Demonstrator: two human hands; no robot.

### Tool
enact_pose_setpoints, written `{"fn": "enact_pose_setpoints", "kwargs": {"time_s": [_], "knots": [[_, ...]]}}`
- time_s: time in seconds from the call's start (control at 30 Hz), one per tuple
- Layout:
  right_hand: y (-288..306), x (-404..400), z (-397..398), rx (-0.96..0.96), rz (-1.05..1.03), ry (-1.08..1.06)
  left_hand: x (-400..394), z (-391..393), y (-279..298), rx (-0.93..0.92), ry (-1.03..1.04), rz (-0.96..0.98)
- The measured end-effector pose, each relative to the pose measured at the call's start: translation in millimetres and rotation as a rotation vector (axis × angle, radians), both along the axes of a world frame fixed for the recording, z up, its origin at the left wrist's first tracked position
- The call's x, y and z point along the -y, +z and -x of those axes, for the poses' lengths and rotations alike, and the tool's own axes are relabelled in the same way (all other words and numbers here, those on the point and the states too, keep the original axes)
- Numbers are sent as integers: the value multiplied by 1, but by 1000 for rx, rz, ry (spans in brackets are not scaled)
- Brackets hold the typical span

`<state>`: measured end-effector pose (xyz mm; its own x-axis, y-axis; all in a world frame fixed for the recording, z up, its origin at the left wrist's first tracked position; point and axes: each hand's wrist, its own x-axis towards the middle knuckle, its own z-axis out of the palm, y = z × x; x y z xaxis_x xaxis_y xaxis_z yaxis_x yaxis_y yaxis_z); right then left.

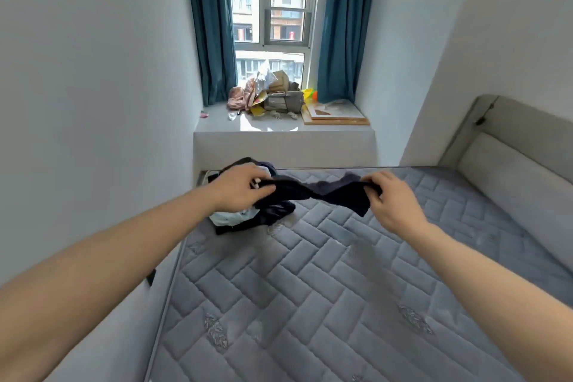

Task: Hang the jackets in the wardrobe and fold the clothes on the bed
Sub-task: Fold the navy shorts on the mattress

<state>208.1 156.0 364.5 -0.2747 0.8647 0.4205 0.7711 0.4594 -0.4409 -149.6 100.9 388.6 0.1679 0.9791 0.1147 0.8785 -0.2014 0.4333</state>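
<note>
A dark navy garment (322, 194) is stretched in the air between both hands, above the far left part of the grey quilted mattress (310, 288). My left hand (240, 186) grips its left end, and my right hand (392, 198) pinches its right end. Under my left hand a small pile of clothes (245, 217), dark and pale blue pieces, lies on the mattress corner. No wardrobe or jacket is in view.
A window ledge (279, 127) beyond the bed carries a heap of bags and boxes (269, 93) and a flat board (336, 113). Blue curtains (214, 25) frame the window. A padded grey headboard (511, 149) runs along the right; a white wall stands close on the left.
</note>
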Motion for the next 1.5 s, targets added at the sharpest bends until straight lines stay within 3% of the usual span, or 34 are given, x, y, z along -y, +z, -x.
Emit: {"fn": "enact_pose_setpoints", "kwargs": {"time_s": [0.23, 0.43, 0.8, 1.1, 1.37, 1.5], "knots": [[-189, 86, -16, 237, 555, -45, 72, -38, -219, -29, 30, 500], [-289, 154, -35, 362, 818, -10, 141, -56, -335, 3, 33, 768], [-382, 219, -61, 424, 1031, 43, 221, -85, -420, 229, 300, 932], [-440, 259, -81, 471, 1100, 125, 274, -122, -475, 219, 447, 891], [-524, 297, -90, 395, 1192, 85, 309, -140, -563, 457, 718, 1063], [-564, 325, -93, 266, 1262, -61, 326, -143, -606, 620, 864, 1077]]}}
